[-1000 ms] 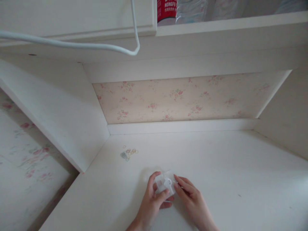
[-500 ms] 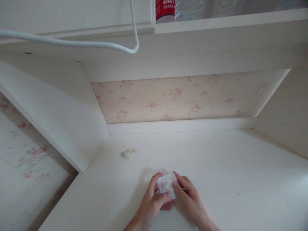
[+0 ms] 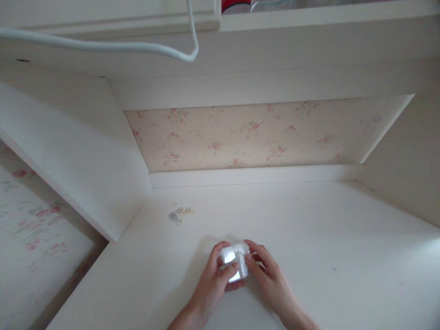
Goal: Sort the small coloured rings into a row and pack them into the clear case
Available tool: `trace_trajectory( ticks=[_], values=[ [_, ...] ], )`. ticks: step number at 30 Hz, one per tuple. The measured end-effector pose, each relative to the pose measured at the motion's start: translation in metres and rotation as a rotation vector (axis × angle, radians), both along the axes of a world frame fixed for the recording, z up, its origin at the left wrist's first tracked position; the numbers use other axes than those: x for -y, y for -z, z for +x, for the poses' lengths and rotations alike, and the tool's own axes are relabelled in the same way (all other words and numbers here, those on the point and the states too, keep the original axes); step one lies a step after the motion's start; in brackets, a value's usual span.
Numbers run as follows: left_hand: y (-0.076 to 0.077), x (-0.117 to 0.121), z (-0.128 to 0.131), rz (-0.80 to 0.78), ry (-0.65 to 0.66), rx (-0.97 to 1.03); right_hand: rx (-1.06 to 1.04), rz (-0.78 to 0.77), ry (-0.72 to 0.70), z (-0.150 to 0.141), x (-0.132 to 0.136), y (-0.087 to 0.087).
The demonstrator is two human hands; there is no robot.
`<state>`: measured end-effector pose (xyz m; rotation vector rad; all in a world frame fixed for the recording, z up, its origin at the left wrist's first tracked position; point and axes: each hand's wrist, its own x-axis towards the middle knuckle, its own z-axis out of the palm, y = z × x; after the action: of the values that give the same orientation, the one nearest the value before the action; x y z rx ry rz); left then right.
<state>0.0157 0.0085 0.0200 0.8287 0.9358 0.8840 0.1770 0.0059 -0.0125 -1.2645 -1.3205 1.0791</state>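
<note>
A small clear plastic box [image 3: 234,255] is held between my two hands above the white desktop. Its top has sections divided by lines, and some of them shine with glare. My left hand [image 3: 216,275] wraps the box from the left, thumb across its near part and fingers around the side and beneath. On the right side, my right hand [image 3: 268,272] grips the edge with thumb and fingertips. Whether anything lies inside the box I cannot tell. A loose cluster of small rings [image 3: 179,214], grey and yellowish, lies on the desktop beyond my left hand.
The white desktop [image 3: 302,220] meets a floral back panel [image 3: 220,142] and a side panel [image 3: 79,151] on the left. Overhead runs a shelf [image 3: 275,46], with a white cable [image 3: 137,47] hanging before it. A red-labelled item [image 3: 235,4] shows above.
The box has tilted a little, and its top now catches bright glare. Both hands keep hold of it. The camera view has dipped slightly, so the shelf contents are mostly out of frame.
</note>
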Motion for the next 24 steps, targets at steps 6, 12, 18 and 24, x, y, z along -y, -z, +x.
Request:
trace_trajectory(
  ticks=[6, 12, 18, 24],
  values=[
    [0.005, -0.001, -0.001, 0.004, 0.000, -0.042, -0.045, -0.025, 0.015, -0.001, -0.002, 0.007],
    [0.007, 0.000, -0.003, 0.013, -0.001, -0.003, -0.273, -0.140, -0.063, -0.006, 0.000, 0.005],
    [0.002, 0.002, -0.003, 0.014, -0.005, 0.021, -0.405, -0.187, -0.098, -0.005, 0.004, -0.008],
    [0.006, 0.002, -0.006, 0.035, 0.054, 0.006, -0.434, -0.279, -0.038, -0.002, 0.005, -0.018]
  ],
)
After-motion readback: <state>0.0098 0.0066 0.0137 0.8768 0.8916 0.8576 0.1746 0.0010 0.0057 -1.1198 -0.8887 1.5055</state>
